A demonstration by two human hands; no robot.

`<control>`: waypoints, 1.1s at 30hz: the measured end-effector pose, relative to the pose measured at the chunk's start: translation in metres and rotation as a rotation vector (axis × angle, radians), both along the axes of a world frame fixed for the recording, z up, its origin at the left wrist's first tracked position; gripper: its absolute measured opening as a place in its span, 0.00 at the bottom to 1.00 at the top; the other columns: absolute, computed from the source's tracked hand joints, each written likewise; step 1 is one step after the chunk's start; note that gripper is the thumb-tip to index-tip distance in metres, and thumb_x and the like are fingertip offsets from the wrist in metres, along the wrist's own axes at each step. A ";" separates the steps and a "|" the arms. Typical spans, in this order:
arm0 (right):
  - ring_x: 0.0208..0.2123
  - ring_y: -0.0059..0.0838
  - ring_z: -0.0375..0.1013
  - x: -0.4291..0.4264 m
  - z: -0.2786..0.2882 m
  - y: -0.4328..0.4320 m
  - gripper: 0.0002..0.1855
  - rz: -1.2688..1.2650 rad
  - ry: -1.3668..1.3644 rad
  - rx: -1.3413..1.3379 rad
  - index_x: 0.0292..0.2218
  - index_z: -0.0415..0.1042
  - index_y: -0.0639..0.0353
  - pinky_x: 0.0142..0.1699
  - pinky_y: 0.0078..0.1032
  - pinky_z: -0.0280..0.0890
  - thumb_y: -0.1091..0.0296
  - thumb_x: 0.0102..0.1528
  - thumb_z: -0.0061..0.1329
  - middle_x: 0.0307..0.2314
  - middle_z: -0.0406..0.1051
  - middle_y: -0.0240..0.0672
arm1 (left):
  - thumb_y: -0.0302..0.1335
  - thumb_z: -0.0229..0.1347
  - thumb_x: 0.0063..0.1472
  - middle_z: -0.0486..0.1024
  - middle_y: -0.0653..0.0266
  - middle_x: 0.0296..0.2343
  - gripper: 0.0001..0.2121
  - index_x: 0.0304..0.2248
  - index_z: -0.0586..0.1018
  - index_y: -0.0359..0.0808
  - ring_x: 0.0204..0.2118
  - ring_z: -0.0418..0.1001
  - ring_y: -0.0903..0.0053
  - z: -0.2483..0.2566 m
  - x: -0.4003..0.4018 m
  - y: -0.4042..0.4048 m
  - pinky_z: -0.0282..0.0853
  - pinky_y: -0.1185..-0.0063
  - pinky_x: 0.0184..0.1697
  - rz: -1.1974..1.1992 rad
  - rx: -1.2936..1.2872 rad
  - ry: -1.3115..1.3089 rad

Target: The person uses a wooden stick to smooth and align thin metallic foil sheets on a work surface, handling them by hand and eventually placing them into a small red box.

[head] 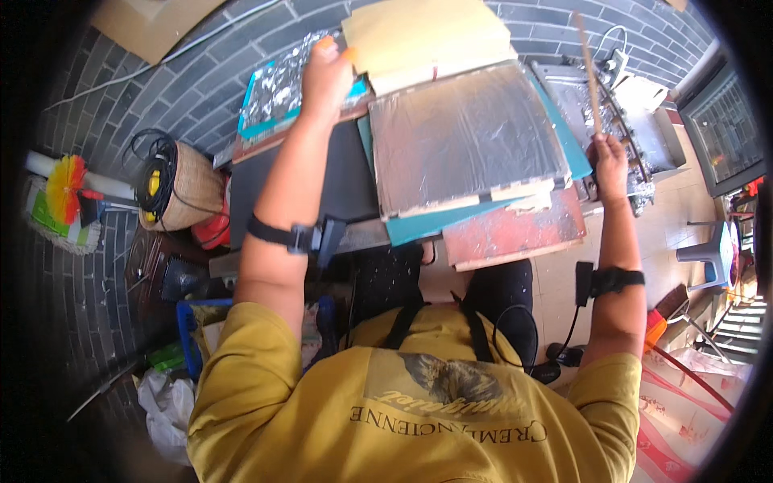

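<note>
My left hand (328, 81), with orange coverings on the fingertips, is over the near right part of a blue-edged tray (247, 115) heaped with silvery flakes; whether it holds any is hidden. A long thin wooden stick (589, 72) stands up from my right hand (609, 158), whose fingers are closed around its lower end. Between my hands lies a flat board wrapped in dark, shiny plastic film (465, 139), on top of teal boards (423, 228) and a worn red board (513, 232). Behind it rests a stack of yellowish paper sheets (429, 39).
A dark metal frame with silvery scraps (640, 163) stands at the right. Left of the table (344, 175) are a woven basket (193, 187) with coiled black cable and a red object (211, 232). A grey brick wall (199, 84) borders the back. A grey plastic stool (706, 253) is at far right.
</note>
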State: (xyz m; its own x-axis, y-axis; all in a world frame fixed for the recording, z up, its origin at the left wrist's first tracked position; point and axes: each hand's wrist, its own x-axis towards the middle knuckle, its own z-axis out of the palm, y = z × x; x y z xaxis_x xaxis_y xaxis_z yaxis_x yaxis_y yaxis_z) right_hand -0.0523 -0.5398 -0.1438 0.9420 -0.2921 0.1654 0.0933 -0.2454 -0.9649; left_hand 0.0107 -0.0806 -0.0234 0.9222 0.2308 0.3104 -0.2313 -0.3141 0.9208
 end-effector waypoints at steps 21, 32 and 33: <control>0.26 0.50 0.70 -0.033 0.091 0.100 0.12 0.097 -0.225 -0.661 0.27 0.65 0.64 0.30 0.35 0.63 0.64 0.57 0.41 0.20 0.69 0.48 | 0.32 0.52 0.59 0.54 0.45 0.55 0.32 0.56 0.51 0.29 0.58 0.53 0.68 -0.071 -0.160 -0.025 0.48 0.76 0.58 -0.100 -0.463 0.342; 0.33 0.48 0.72 -0.015 0.081 0.085 0.15 0.017 0.057 -0.474 0.35 0.72 0.64 0.41 0.33 0.63 0.60 0.56 0.41 0.25 0.71 0.52 | 0.34 0.48 0.60 0.57 0.53 0.53 0.26 0.55 0.57 0.32 0.58 0.53 0.67 -0.115 -0.150 0.013 0.45 0.70 0.60 -0.150 -0.448 0.304; 0.33 0.49 0.71 -0.017 0.076 0.086 0.16 0.040 0.017 -0.391 0.33 0.71 0.65 0.40 0.33 0.63 0.60 0.56 0.41 0.26 0.71 0.52 | 0.35 0.48 0.60 0.56 0.54 0.53 0.27 0.55 0.56 0.31 0.58 0.52 0.68 -0.110 -0.147 0.005 0.44 0.71 0.60 -0.153 -0.465 0.332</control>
State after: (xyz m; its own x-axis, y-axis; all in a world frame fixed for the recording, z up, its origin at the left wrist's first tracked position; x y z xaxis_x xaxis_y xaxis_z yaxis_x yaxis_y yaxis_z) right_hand -0.0697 -0.4540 -0.0679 0.9550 -0.1729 0.2412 0.0952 -0.5912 -0.8009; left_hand -0.1367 -0.0757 -0.1330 0.9861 0.1306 -0.1023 0.0818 0.1539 0.9847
